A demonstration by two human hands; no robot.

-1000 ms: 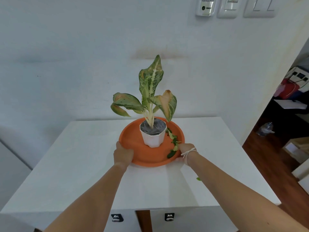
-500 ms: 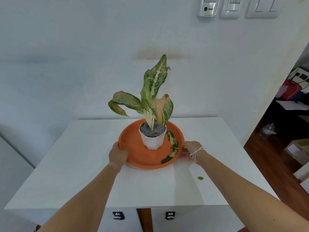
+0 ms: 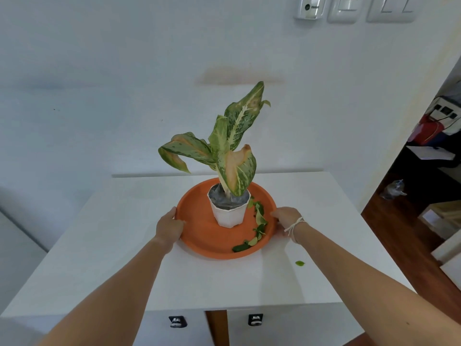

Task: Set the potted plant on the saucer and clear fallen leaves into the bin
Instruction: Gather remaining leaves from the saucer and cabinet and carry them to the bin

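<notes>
A potted plant (image 3: 228,213) in a white pot stands upright on a round orange saucer (image 3: 199,231) on the white table (image 3: 99,258). Several small green fallen leaves (image 3: 259,226) lie in a curved line along the saucer's right side. One loose leaf (image 3: 299,263) lies on the table to the right of the saucer. My left hand (image 3: 168,227) grips the saucer's left rim. On the right rim rests my right hand (image 3: 287,218), with a white string around its wrist. No bin is in view.
The table stands against a white wall, with two drawer handles (image 3: 176,321) below its front edge. Wall switches (image 3: 341,8) sit high on the right. To the right, a doorway opens onto a dark wooden floor (image 3: 399,233) with boxes and clutter.
The saucer with the plant has turned, so the leaves now point another way and the fallen leaves have spread along the right rim. Both hands shifted along the rim.
</notes>
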